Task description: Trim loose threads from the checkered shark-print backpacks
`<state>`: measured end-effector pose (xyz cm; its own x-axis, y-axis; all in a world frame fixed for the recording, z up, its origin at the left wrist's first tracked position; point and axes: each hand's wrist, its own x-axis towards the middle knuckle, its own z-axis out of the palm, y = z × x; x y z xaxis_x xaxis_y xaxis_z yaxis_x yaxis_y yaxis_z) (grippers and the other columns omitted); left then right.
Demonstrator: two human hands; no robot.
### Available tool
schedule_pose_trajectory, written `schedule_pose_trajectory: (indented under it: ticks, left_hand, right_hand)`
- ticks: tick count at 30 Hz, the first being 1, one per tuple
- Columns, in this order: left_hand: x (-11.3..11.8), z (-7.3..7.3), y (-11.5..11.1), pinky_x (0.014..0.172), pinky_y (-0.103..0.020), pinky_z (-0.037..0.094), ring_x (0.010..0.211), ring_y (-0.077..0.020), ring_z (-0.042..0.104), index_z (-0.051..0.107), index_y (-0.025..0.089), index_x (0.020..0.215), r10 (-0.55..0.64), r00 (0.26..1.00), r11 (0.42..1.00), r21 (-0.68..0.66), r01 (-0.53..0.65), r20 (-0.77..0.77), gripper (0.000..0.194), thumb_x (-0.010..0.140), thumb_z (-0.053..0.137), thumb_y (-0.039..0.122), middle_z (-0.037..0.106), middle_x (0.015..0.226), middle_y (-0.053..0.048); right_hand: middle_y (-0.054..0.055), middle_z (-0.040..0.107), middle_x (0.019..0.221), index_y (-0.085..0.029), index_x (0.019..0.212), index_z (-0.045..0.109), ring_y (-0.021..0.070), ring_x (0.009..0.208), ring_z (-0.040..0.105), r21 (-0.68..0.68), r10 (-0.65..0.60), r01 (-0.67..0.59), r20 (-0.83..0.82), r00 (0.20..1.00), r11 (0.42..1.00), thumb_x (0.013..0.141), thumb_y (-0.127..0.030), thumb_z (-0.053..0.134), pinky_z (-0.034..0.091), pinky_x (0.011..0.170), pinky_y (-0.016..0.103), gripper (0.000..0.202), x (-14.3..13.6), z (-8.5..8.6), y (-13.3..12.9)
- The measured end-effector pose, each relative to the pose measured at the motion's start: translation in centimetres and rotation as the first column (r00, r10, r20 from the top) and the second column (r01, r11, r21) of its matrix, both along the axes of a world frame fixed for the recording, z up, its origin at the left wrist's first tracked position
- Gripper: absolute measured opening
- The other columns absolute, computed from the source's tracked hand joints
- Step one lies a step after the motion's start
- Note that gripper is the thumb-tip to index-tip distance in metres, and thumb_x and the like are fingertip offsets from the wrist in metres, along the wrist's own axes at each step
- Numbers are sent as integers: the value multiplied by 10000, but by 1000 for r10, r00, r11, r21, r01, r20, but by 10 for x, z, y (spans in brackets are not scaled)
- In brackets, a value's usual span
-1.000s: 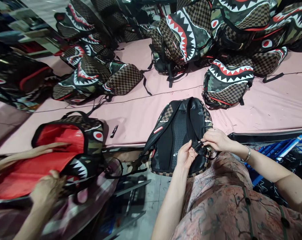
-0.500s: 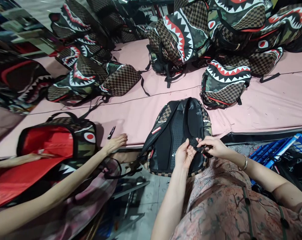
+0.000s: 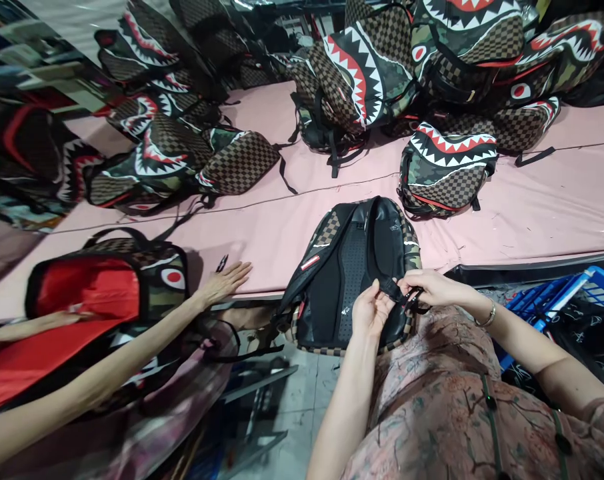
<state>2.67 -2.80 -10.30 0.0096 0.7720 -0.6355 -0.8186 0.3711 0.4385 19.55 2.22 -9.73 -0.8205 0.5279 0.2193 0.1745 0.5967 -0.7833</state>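
A backpack (image 3: 352,267) with a black padded back and brown checkered edges lies back side up at the table's near edge, its lower end jutting over it. My left hand (image 3: 373,310) is closed on a black shoulder strap (image 3: 375,240) near its lower end. Just right of it, my right hand (image 3: 425,289) pinches the strap's end, with small black scissors (image 3: 413,299) partly hidden among its fingers. The two hands are close together over the bag's lower right side.
Shark-mouth backpacks (image 3: 449,163) lie across the pink table (image 3: 332,180). At the left, another person's hand (image 3: 227,283) rests by a black pen-like tool (image 3: 223,262), beside an open red-lined bag (image 3: 87,287). A blue crate (image 3: 537,307) stands at the right.
My right hand has turned slightly and the scissors show more clearly. The other person's hand has moved toward the dark tool. The whole view has shifted a little.
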Motion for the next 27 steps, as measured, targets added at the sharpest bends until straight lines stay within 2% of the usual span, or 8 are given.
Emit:
schedule_pose_trajectory:
  ticks: [5,9,13,16,18,20,24,27]
  left_hand:
    - [2,-7,-2,609,-264,551,589,-137,638,614,44,750,-25,1000,999,39,26,-19,172,819,497,150,677,750,-137]
    - [2,-6,-2,618,-264,554,638,-160,657,616,54,754,-41,998,998,49,43,-41,139,799,524,148,684,755,-130]
    - [1,-1,0,694,-321,557,723,-215,673,613,51,760,18,998,999,50,-15,-56,125,775,565,166,686,755,-141]
    - [4,0,0,703,-360,558,755,-246,673,601,59,740,72,993,995,74,-64,-98,107,768,567,156,686,732,-130]
    - [7,-1,-1,671,-338,562,740,-237,675,586,69,730,73,989,995,70,-64,-132,78,756,575,142,683,716,-116]
    - [10,-2,-3,640,-315,561,708,-217,676,554,93,712,71,984,997,54,-63,-161,73,732,605,143,675,695,-87]
    - [12,-3,-10,602,-294,548,593,-148,658,489,182,813,163,932,984,116,-132,-325,248,660,683,159,636,645,30]
    - [10,-2,-15,586,-221,518,600,-115,652,476,285,1027,216,863,966,227,-121,-458,421,669,674,182,606,631,80]
  right_hand:
    - [20,545,780,-147,823,558,125,724,516,-50,48,-48,-12,999,998,674,21,407,414,683,232,271,5,-1,6]
    - [15,546,755,-153,799,553,125,708,520,-43,87,-87,-1,996,995,661,14,411,419,668,228,258,4,-1,10]
    - [22,533,770,-175,806,532,136,721,510,82,-87,93,-73,994,992,619,19,375,424,657,239,312,-1,-13,-2]
    - [36,520,795,-193,821,507,160,755,508,126,-358,394,-236,903,911,584,11,353,437,674,277,348,-10,-32,-17]
    - [41,514,804,-202,828,493,176,778,510,75,-527,585,-353,773,808,584,-1,359,443,692,307,344,-17,-45,-26]
    - [39,514,793,-207,819,482,177,767,513,-41,-652,702,-413,636,711,617,-21,382,446,685,315,292,-26,-55,-33]
    - [21,518,749,-209,762,449,152,696,515,-343,-791,721,-375,482,602,682,-103,462,450,639,287,134,-40,-63,-41]
    - [20,521,734,-208,717,450,150,695,517,-419,-797,680,-373,475,602,674,-127,498,448,635,283,104,-44,-62,-44]
